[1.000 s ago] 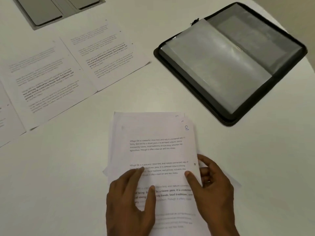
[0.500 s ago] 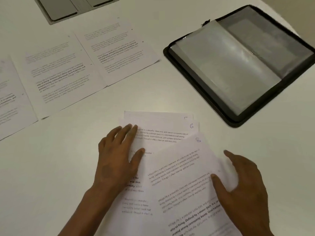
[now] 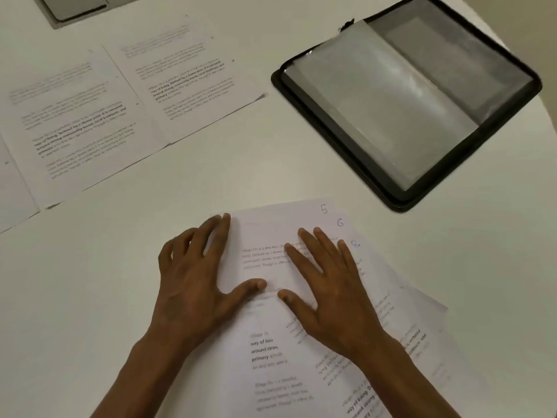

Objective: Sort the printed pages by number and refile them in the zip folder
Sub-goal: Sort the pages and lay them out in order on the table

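A loose stack of printed pages [image 3: 271, 351] lies fanned on the white table in front of me, with handwritten numbers 5, 6 and 8 showing at the top right corners. My left hand [image 3: 196, 279] rests flat on the stack's left edge, fingers spread. My right hand [image 3: 328, 285] lies flat on the upper pages, fingers straight. The black zip folder [image 3: 343, 122] lies open at the upper right, with clear plastic sleeves inside. Three more printed pages [image 3: 180, 86] lie side by side at the upper left.
A grey rectangular panel [image 3: 75, 10] is set into the table at the top left. The table's rounded edge [image 3: 542, 95] runs close behind the folder on the right. Bare table surface lies between the stack and the laid-out pages.
My right hand moved from the stack's right side up onto the upper pages. The sheets are fanned out further, so the number 5 now shows beside 6 and 8.
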A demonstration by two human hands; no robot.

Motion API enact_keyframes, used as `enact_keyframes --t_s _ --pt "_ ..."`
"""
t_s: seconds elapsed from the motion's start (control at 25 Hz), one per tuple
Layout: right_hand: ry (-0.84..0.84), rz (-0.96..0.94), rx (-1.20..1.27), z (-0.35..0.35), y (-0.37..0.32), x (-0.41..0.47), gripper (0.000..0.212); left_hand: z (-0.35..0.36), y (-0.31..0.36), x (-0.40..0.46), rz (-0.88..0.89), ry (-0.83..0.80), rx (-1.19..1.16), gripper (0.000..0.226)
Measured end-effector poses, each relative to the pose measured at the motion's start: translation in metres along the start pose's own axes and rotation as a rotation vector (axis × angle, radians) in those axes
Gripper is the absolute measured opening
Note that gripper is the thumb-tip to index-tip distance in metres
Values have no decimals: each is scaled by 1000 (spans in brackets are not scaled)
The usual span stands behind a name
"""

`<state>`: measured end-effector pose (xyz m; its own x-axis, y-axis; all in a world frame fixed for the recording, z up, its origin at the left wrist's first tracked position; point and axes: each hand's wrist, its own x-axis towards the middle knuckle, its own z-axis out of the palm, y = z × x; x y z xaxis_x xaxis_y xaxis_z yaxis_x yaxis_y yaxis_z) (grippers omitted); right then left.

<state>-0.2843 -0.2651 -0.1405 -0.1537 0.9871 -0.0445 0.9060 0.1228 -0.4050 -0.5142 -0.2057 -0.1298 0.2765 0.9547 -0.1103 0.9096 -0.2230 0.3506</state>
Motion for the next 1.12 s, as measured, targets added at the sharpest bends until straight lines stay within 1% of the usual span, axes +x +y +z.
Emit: enact_keyframes --t_s 0.16,0.24,0.36,0.52,0.6,0.72,0.84,0.92,1.04,1.12 --pt "43 -43 77 -4 15 -16 67 0 3 3 -13 74 -25 73" --pt "55 -59 100 -6 19 -20 67 2 2 6 -46 109 -43 66" --pt "74 -60 133 -6 23 -23 67 -1 -1 14 -136 131 -109 72" --pt "81 -71 133 -6 24 -21 69 -9 -3 23 -175 128 -259 90" --pt "79 -72 119 -7 24 -19 70 -14 -6 28 -159 119 -278 97" --pt "72 -77 123 -7 23 -17 69 -22 -11 33 -163 85 -245 108" --pt "64 -86 134 -9 20 -17 68 -23 -13 36 -137 95 -211 106" --pt "62 -91 139 -9 18 -16 68 -24 -17 37 -131 102 -237 104" --pt "51 -103 140 -9 19 -14 68 -24 -20 39 -157 109 -326 100" --pt "42 -104 144 -10 20 -14 68 -24 -18 42 -217 119 -432 94"
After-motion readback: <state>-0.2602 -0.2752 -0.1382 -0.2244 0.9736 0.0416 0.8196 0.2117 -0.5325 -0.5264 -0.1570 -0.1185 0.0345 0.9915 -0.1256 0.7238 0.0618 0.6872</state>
